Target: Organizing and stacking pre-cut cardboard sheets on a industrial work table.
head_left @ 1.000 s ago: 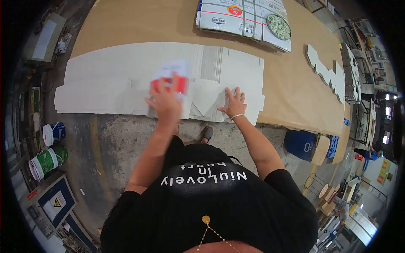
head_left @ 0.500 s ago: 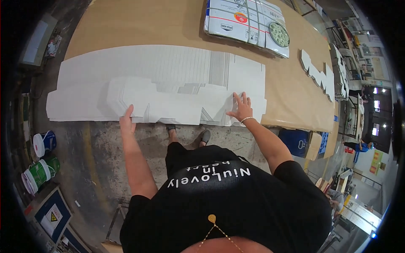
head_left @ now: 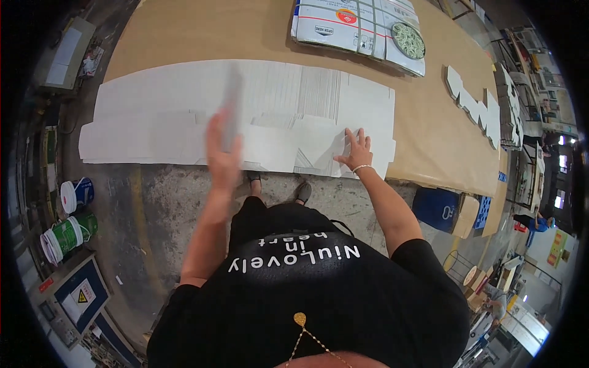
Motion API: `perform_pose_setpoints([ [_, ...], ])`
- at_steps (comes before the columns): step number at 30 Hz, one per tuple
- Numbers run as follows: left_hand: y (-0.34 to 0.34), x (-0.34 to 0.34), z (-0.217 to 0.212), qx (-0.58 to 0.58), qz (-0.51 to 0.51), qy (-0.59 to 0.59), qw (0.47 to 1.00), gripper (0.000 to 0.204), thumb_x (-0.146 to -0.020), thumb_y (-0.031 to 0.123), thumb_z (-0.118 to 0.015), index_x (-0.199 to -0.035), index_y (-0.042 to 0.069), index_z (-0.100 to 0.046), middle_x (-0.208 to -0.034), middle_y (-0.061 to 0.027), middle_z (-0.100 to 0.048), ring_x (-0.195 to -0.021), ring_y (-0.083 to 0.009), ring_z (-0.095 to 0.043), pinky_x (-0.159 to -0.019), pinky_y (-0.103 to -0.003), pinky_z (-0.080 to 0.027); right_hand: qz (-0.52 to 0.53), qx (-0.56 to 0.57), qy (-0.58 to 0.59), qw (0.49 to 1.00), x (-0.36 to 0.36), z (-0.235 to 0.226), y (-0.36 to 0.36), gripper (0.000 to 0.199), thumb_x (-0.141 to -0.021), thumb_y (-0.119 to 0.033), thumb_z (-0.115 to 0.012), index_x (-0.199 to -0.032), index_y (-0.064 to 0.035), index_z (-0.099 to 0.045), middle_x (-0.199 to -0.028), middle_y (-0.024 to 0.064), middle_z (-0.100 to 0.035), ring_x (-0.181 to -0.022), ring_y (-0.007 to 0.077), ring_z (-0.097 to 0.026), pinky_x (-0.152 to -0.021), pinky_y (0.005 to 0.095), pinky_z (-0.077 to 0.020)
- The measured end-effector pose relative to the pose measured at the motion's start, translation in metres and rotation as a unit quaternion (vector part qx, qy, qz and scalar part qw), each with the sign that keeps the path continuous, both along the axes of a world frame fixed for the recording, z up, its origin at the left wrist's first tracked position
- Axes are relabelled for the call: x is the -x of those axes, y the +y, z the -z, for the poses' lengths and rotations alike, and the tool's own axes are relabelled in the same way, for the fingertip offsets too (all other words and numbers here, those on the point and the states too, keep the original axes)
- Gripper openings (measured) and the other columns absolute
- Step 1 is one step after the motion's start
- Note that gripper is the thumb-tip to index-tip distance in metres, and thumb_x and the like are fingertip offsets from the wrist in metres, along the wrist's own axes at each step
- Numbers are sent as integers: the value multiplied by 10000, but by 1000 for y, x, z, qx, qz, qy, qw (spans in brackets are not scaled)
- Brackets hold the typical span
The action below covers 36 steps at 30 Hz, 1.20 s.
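Gripping blurred grey strip point(head_left: 232, 104), left hand point(head_left: 221, 156) | right hand point(head_left: 356, 153) flat, open, at cardboard sheet's point(head_left: 153, 104) 5 o'clock | folding looks early, most flaps flat

Strapped carton pack point(head_left: 359, 27): white with red stripe, on your desk's far edge.
Warning sign point(head_left: 81, 296): yellow triangle, floor cabinet at your lower left.
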<state>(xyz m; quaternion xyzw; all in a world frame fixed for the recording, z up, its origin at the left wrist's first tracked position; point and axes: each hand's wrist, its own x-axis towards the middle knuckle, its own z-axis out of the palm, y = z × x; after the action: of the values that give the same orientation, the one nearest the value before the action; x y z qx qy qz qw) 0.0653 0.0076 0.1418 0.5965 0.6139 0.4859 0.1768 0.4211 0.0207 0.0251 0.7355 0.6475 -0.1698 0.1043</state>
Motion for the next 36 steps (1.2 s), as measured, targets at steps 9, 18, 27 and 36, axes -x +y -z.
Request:
perform_pose_setpoints([
  [9, -15, 144, 109, 222, -71, -593, 771, 508, -848, 165, -653, -1263, -50, -452, -1245, -131, -527, -1116, -255, -532, -947, -395, -438, 4, -2, 21, 1000, -6, 3, 1, 1055, -541, -448, -837, -1410, -367, -245, -1519, 119, -110, -1354, 438, -171, -923, 548, -427],
  [18, 10, -3, 21, 109, -64, -22, 992, 583, -716, -34, -598, -1283, -19, -462, -1150, -197, -572, -1055, -311, -553, -920, -409, -418, 20, 18, 19, 999, -30, 4, -3, 1055, -546, -441, -837, -1410, -373, -236, -1518, 116, -115, -1350, 431, -184, -918, 553, -431],
  [27, 11, 30, 25, 242, 27, -249, 937, 562, -817, 198, -616, -1342, 124, -432, -1365, -128, -410, -1270, -269, -363, -1047, -456, -289, 23, 9, 32, 999, -36, 4, -1, 1040, -556, -412, -840, -1407, -376, -243, -1517, 120, -123, -1350, 429, -187, -928, 559, -424],
  [36, -52, 79, 158, 43, -51, -755, 653, 764, -835, 502, -599, -1355, -5, -360, -1376, -134, -421, -1239, -271, -432, -1045, -428, -342, 0, 12, 24, 1000, -44, 7, -1, 1053, -548, -422, -840, -1411, -363, -239, -1511, 131, -130, -1349, 446, -172, -977, 522, -403],
])
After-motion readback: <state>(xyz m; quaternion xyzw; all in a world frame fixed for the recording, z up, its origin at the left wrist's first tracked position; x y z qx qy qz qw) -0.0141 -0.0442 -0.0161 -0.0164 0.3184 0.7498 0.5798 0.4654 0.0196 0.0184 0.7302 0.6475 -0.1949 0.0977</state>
